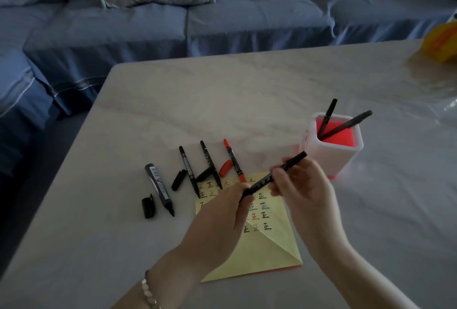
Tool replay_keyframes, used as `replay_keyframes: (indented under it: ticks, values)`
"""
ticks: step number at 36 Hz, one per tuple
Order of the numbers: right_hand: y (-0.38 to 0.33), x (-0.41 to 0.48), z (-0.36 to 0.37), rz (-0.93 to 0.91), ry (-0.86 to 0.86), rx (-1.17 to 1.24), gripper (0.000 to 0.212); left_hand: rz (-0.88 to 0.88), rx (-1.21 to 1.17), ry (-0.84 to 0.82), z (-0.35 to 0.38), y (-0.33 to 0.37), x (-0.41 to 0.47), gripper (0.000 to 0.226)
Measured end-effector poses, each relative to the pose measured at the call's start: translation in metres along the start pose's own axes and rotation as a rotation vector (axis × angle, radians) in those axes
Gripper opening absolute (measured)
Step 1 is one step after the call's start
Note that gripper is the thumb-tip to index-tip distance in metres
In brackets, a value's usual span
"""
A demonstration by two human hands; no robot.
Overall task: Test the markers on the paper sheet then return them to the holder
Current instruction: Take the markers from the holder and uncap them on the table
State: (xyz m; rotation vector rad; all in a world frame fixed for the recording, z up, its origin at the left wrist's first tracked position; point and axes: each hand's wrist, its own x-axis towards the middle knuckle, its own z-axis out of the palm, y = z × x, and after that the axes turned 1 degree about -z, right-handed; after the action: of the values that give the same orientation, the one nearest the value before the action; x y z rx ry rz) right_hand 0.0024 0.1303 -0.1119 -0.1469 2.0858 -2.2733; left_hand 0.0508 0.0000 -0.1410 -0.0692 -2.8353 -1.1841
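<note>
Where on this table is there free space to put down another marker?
Bare: the far side of the table between the marker row and the sofa, and the near left corner, below the thick marker and left of the paper sheet. Crowded: from the thick marker to the holder, with loose caps and the left hand and right hand over the paper sheet.

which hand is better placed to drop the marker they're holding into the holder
Right, likely. The right hand grips the black marker mid-barrel and lies just beside the holder. The left hand pinches only its lower end, farther away over the paper sheet.
</note>
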Motion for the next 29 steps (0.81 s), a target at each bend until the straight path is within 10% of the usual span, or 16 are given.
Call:
replay_keyframes:
  ticks: [5,29]
  values:
    - [0.015,-0.005,0.005,0.276,-0.174,-0.072,0.023,-0.024,-0.054,-0.114,0.001,0.0,-0.006,0.025]
    - [0.02,-0.015,-0.005,0.21,-0.415,0.029,0.015,-0.224,-0.458,-0.146,-0.007,-0.005,-0.018,0.03]
